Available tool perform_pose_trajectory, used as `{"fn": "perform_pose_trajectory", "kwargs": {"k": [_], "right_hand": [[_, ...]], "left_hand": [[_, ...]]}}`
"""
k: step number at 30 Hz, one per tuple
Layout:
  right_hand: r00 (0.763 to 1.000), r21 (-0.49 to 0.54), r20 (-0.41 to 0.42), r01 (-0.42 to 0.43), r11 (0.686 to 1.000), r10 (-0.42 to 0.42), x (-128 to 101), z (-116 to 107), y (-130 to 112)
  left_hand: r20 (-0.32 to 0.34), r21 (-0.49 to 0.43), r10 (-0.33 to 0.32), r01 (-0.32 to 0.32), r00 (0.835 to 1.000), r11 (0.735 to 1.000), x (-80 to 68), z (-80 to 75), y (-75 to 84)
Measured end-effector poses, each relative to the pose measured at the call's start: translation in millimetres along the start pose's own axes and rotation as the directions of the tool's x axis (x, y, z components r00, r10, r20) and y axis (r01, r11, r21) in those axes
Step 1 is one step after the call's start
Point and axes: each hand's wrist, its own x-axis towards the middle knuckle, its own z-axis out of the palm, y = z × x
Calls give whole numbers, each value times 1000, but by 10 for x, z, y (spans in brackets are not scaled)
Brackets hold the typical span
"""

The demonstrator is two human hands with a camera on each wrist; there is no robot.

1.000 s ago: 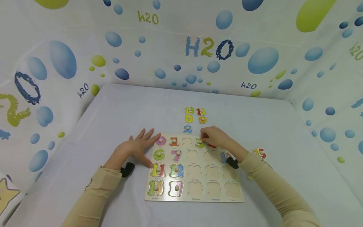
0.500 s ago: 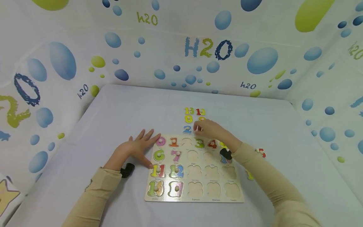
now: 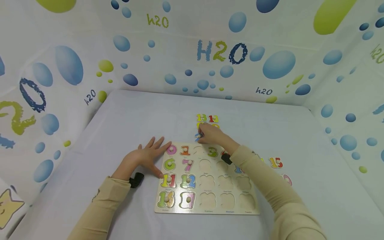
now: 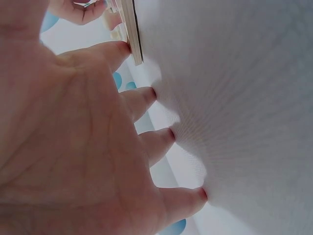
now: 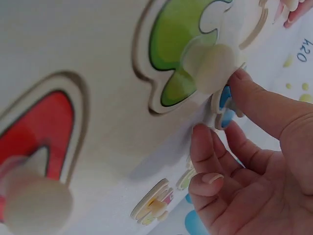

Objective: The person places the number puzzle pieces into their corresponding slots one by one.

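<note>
A wooden number puzzle board (image 3: 177, 211) lies on the table, with some numbers seated and other recesses bare. My left hand (image 3: 143, 156) spreads its fingers at the board's left edge. One finger touches the edge in the left wrist view, while other fingertips rest on the cloth. Just beyond the top edge, my right hand (image 3: 211, 134) holds the blue number 2 puzzle piece (image 3: 197, 136) between thumb and fingers. In the right wrist view, the blue piece (image 5: 226, 105) shows between them, partly hidden. The seated green 3 (image 3: 212, 152) is just below that hand.
Behind the right hand lie two pieces marked 13 (image 3: 201, 117), plus a yellow 8 and a 9 mostly covered by it. Right of the board are a red 15 (image 3: 276, 162) and a pink piece (image 3: 287, 180), partly behind the right sleeve (image 3: 261, 176).
My right hand has moved left from above the green 3, past the board's top edge, to the blue 2. The left hand stays where it was.
</note>
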Motion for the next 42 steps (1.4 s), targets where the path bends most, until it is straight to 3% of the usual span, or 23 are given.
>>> {"fn": "perform_pose_trajectory", "kwargs": {"k": [8,16,20,23,32,36,42], "right_hand": [[993,38,-81,85,996,-82,-48,1,14],[964,-11,-171,207,978,-206,-152,-20,49],[953,-1,-226,208,978,-203,-222,-11,52],[954,65,-245,194,979,-173,-270,-10,64],[969,244,-142,231,942,-200,-362,13,90],[977,293,-89,209,933,-191,-384,47,73],[989,265,-39,148,953,-143,-381,95,40]], "left_hand": [[-2,-6,-4,4,1000,1000,-8,3,3],[-7,-14,-5,5,1000,1000,-22,-11,6],[-8,-15,-3,2,1000,1000,-19,-9,4],[-7,-17,-2,2,1000,1000,-22,-11,9],[-4,-9,-2,2,1000,1000,-39,-26,37],[-3,-7,-2,2,1000,1000,-35,-19,37],[-1,5,-1,1,1000,1000,-39,-31,45]]}}
